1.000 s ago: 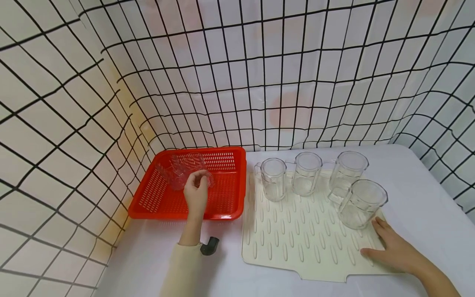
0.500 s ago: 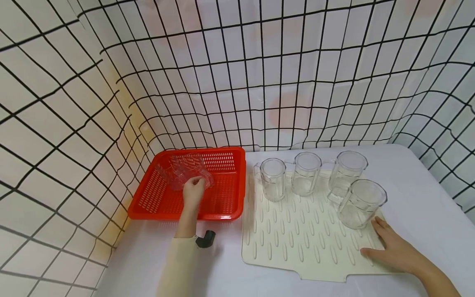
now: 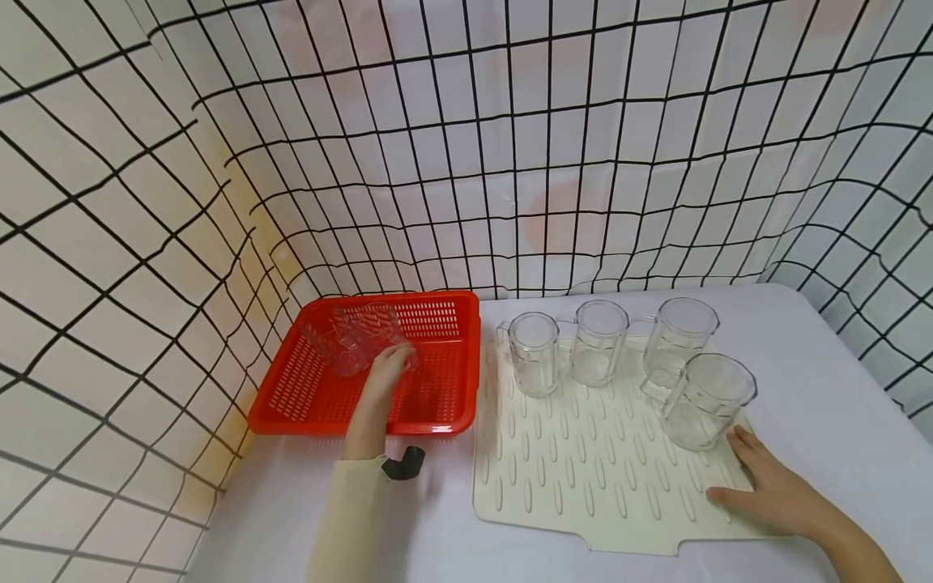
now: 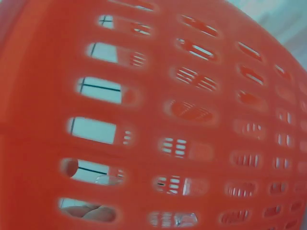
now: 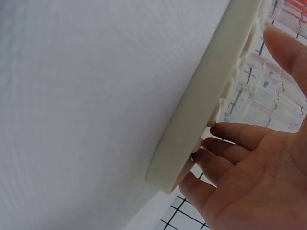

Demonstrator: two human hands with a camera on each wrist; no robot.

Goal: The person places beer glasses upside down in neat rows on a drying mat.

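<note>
In the head view, several clear glass mugs [image 3: 357,336] lie inside the red plastic basket [image 3: 430,427]. My left hand [image 3: 388,371] reaches over its near rim, fingers curled at the nearest of these mugs, which it appears to pinch; the exact contact is hidden. Through the basket's slots, the left wrist view shows only bits of fingers [image 4: 88,211]. My right hand [image 3: 765,486] rests on the right edge of the cream ridged drying mat [image 3: 583,486], fingers extended beside an upright glass mug [image 3: 707,402]. The right wrist view has those fingertips touching the mat's edge.
More glass mugs stand upright along the mat's back: one at left [image 3: 534,356], a middle mug [image 3: 599,344] and a right mug [image 3: 679,340]. Black-grid white cloth [image 3: 437,162] walls the back and sides. A black piece [image 3: 405,464] is attached by my left cuff.
My left hand has sunk slightly lower into the basket, turned over, and its fingers have closed more. The right hand and the mugs on the mat have stayed put.
</note>
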